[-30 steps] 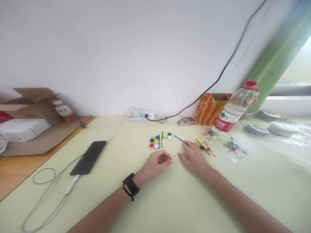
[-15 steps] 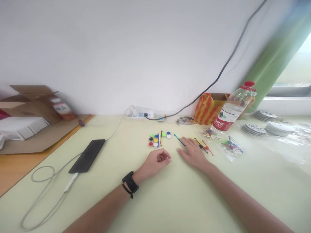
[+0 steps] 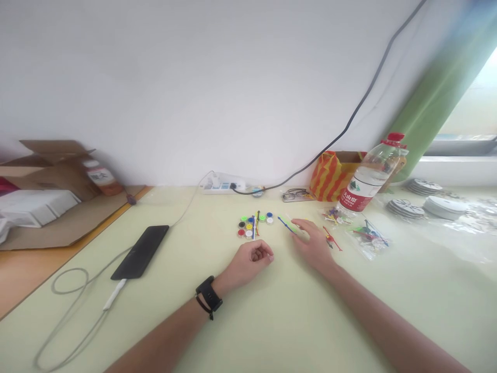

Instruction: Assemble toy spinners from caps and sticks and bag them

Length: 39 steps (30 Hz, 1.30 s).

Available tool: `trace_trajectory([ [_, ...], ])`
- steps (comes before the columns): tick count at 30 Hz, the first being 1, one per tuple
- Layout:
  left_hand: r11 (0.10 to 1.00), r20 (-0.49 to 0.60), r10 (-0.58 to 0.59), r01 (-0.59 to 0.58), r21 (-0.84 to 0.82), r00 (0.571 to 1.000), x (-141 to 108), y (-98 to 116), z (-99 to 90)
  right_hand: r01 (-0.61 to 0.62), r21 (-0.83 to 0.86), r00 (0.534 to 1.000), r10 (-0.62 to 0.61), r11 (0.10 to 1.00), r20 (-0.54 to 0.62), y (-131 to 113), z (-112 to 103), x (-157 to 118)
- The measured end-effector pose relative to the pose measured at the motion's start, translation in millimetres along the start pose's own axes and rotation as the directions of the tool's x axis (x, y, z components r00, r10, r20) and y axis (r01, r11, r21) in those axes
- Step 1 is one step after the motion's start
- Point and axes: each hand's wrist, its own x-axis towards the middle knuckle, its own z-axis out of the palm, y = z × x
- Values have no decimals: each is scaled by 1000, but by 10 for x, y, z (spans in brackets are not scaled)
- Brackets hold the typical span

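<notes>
My left hand (image 3: 254,259) rests curled on the table, with a black watch (image 3: 208,293) on the wrist. Its thumb and forefinger meet near something small and pale that I cannot make out. My right hand (image 3: 314,246) is bent over the table, thumb and fingers apart. Beside its thumb lies a blue plastic arrow (image 3: 286,225), and some bright green (image 3: 303,223) shows between the fingers, partly hidden. Past this hand lie red and dark arrows (image 3: 333,238). Ahead of my left hand are several coloured round discs (image 3: 249,226) and upright-laid arrows (image 3: 254,226).
A bag of small parts (image 3: 368,238) lies right, near a water bottle (image 3: 363,181) and a striped bag (image 3: 330,173). Stacked discs (image 3: 406,209) stand farther right. On the left are a phone (image 3: 140,252) with its cable and a cardboard box (image 3: 58,166). A power strip (image 3: 223,186) sits by the wall.
My right hand has drawn slightly to the right and its fingers have bent. Green has shifted away from the blue arrow, under those fingers. My left hand keeps its pose.
</notes>
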Motion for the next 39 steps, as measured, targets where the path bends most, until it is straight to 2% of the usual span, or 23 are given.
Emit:
trace_trajectory([
  [2, 1000, -1, -5, 5, 3, 1000, -3, 5, 0, -23, 78, 995, 31, 997, -99, -91, -66, 20],
  [5, 1000, 4, -2, 2, 1, 1000, -6, 3, -1, -30, 116, 988, 47, 993, -147, -205, -124, 31],
  [8, 1000, 7, 2, -2, 2, 1000, -3, -12, -3, -67, 189, 988, 92, 980, -125, -240, -105, 29],
  [12, 1000, 7, 4, -4, 8, 1000, 4, -18, -6, -185, 362, 975, 217, 914, -48, -206, -38, 10],
  [14, 1000, 7, 8, -8, 6, 1000, 4, -11, -5, -218, 369, 972, 235, 903, -1, -193, -21, -6],
  [17, 1000, 1, 11, -11, 5, 1000, -1, 1, -1, -213, 329, 977, 205, 920, 61, -199, -20, -25],
  [21, 1000, -4, 8, -8, -5, 1000, -7, 10, 1, -150, 282, 988, 136, 948, 69, -229, -26, -25],
  [24, 1000, -2, 2, -2, -14, 1000, -10, 13, -2, -96, 253, 990, 64, 963, 129, -236, -16, -25],
  [27, 1000, 4, -4, 4, -9, 1000, -12, 11, -7, -47, 235, 982, 2, 971, 191, -218, 17, -51],
  [33, 1000, -4, 1, -1, -6, 1000, -15, 0, -5, -31, 143, 960, -11, 989, 281, -154, 79, -122],
  [39, 1000, 5, -5, 5, -1, 1000, -20, 2, -7, 44, 57, 938, -61, 997, 342, -171, 51, -143],
])
